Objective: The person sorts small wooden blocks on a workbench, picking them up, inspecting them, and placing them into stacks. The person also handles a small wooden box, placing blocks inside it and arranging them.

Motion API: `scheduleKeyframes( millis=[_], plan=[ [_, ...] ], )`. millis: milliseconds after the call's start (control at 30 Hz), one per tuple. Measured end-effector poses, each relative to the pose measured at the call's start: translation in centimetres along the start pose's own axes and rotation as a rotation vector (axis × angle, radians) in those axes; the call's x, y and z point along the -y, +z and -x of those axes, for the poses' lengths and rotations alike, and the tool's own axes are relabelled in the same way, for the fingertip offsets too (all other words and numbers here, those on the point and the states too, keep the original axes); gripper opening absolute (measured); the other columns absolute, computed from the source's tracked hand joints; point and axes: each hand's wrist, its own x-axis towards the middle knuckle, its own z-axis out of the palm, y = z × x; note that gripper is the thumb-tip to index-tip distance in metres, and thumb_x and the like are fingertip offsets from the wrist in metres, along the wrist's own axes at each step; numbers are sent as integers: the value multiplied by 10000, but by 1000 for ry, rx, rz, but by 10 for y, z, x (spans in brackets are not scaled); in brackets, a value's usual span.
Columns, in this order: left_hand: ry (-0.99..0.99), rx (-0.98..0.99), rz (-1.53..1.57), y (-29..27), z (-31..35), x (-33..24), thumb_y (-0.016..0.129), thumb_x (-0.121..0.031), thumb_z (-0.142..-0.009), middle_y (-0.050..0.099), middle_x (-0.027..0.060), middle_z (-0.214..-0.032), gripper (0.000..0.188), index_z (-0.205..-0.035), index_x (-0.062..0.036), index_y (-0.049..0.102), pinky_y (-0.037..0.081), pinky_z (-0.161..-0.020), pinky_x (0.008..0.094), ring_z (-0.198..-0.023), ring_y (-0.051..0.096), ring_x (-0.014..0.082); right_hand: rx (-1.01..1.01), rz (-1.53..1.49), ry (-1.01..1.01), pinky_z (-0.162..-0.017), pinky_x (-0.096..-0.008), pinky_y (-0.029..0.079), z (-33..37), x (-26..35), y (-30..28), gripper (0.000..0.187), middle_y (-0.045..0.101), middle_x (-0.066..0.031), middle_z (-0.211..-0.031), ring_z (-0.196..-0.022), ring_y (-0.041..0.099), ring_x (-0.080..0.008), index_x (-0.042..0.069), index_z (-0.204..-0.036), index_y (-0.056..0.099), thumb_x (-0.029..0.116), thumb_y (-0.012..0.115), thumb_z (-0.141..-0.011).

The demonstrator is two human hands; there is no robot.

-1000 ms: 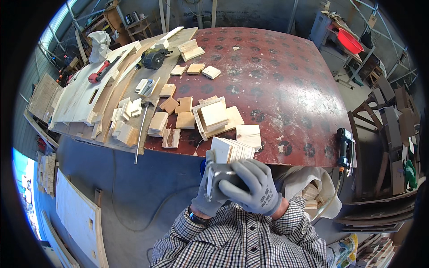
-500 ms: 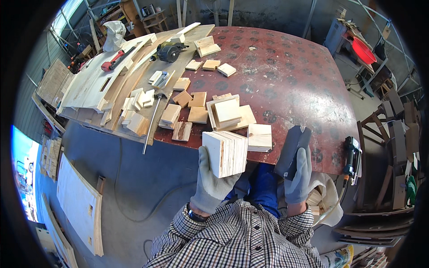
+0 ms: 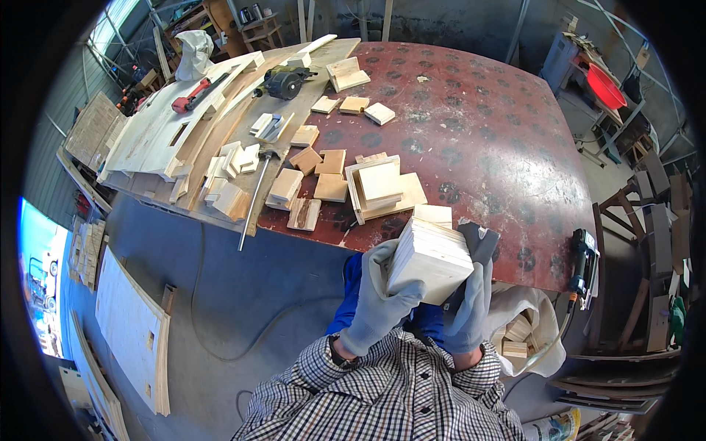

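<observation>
My left hand (image 3: 375, 305), in a grey-white work glove, is closed around a stack of square plywood pieces (image 3: 430, 266) in front of the table's near edge. The stack sits tilted, its layered edges facing up. My gloved right hand (image 3: 471, 312) grips a dark grey flat piece (image 3: 481, 244), perhaps a sanding board, against the stack's right side. The stack hides part of it. Just beyond my hands, a pale wood block (image 3: 432, 214) lies at the table edge, partly covered by the stack. Left of it rests a pile of square plywood pieces (image 3: 379, 184).
The red-brown table (image 3: 507, 147) carries several loose wood blocks (image 3: 331, 187). A hammer (image 3: 254, 198) overhangs its near edge. A circular saw (image 3: 285, 82) and a red tool (image 3: 191, 95) lie farther left. A black air tool (image 3: 582, 261) hangs at the right corner above a white sack (image 3: 544, 342).
My left hand has moved right and tipped the stack over. My right hand has brought the dark piece left and turned it against the stack's side.
</observation>
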Motion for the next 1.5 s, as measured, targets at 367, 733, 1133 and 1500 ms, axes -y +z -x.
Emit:
scheduleKeyframes(
  millis=[367, 733, 1133, 1500],
  plan=[
    [-211, 107, 187, -27, -10, -16, 766, -349, -1012, 476, 120, -1567, 876, -1649, -9, 269, 434, -1159, 357, -1397, 510, 196, 30, -442, 258, -1143, -444, 422, -8, 25, 11, 753, 433, -260, -1514, -1346, 516, -344, -88, -1636, 265, 360, 553, -1104],
    [-89, -28, -32, -33, -11, -21, 235, -504, -1176, 611, 166, -1413, 666, -1527, 13, 464, 507, -1115, 359, -1265, 627, 247, 193, 42, -258, -1036, -504, 446, -60, 33, -1, 701, 530, -272, -1450, -1228, 581, -417, -8, -1490, 553, 456, 672, -978],
    [-314, 76, 400, -38, 5, 14, 298, -585, -1132, 611, 135, -1467, 671, -1569, -102, 461, 566, -1056, 521, -1266, 667, 338, 216, -152, -38, -1108, -478, 461, -54, -1, -16, 716, 489, -278, -1465, -1286, 564, -416, -49, -1600, 389, 345, 630, -1053],
    [-442, 366, 814, -44, 17, 25, 573, -510, -1044, 568, 145, -1478, 660, -1563, -127, 433, 536, -1020, 478, -1303, 607, 305, 276, -187, -258, -1092, -514, 462, -28, 20, -6, 784, 487, -317, -1507, -1297, 566, -468, -19, -1564, 456, 440, 694, -974]
  ],
)
